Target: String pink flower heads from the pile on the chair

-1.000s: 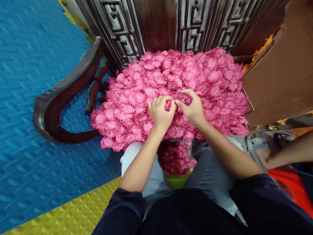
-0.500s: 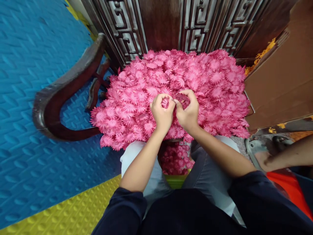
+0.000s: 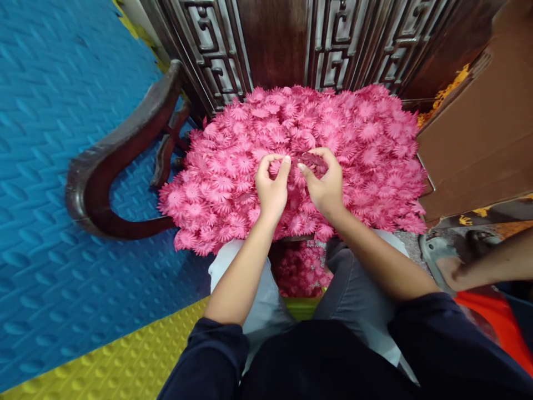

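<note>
A broad heap of pink artificial flower heads (image 3: 225, 183), with thin, pointed petals, spreads in front of me. Over its middle, my left hand (image 3: 271, 186) has thumb and forefinger pinched together; anything between those tips is too small to make out. Close by on the right, my right hand (image 3: 327, 183) is curled around some darker pink flower pieces (image 3: 314, 162), its thumb pointing toward the left hand. A small gap separates the two hands. The lower fingers of both are hidden from this angle.
Carved dark wood panels (image 3: 275, 44) stand behind the heap. A curved wooden armrest (image 3: 89, 189) is at left over blue matting (image 3: 37, 266). To the right are a cardboard box (image 3: 470, 133) and another person's sandalled foot (image 3: 447, 269). More pink flowers (image 3: 300, 266) lie below, between my knees.
My hands have drawn slightly apart from near-touching fingertips. The left thumb now points upward, and the right hand has shifted a little to the right. The view has moved slightly.
</note>
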The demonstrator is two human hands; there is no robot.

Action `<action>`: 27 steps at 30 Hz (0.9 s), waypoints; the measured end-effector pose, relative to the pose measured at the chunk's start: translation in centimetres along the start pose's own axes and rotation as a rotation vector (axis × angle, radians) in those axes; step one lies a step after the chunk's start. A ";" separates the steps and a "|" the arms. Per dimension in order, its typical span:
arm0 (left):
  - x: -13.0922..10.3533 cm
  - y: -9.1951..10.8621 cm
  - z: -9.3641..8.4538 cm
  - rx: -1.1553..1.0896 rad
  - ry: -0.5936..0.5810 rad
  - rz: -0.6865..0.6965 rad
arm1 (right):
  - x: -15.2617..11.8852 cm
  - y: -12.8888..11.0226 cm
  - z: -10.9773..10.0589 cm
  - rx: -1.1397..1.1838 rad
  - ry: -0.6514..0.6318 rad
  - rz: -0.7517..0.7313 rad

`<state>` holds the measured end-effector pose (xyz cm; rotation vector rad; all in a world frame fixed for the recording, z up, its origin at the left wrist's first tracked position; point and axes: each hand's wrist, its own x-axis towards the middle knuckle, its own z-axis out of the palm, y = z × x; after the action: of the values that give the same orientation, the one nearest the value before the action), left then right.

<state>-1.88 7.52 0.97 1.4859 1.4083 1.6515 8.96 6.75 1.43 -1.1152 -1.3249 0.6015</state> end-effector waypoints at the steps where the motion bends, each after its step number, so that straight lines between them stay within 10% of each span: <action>1: 0.0 0.0 0.0 -0.003 -0.019 -0.006 | -0.1 0.1 -0.1 0.010 0.003 0.008; 12: -0.3 -0.8 0.2 -0.068 -0.187 -0.042 | 0.1 0.1 -1.4 0.012 0.000 0.059; 20: -0.1 -0.4 -0.2 0.132 -0.132 0.124 | -0.1 0.4 -1.7 0.000 -0.039 0.071; 27: -0.6 -1.6 0.3 0.102 -0.078 -0.010 | -0.3 0.4 -0.9 0.011 0.009 0.126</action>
<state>-1.83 7.64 -0.77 1.5793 1.4738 1.5186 9.82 6.35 1.07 -1.1974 -1.2484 0.6950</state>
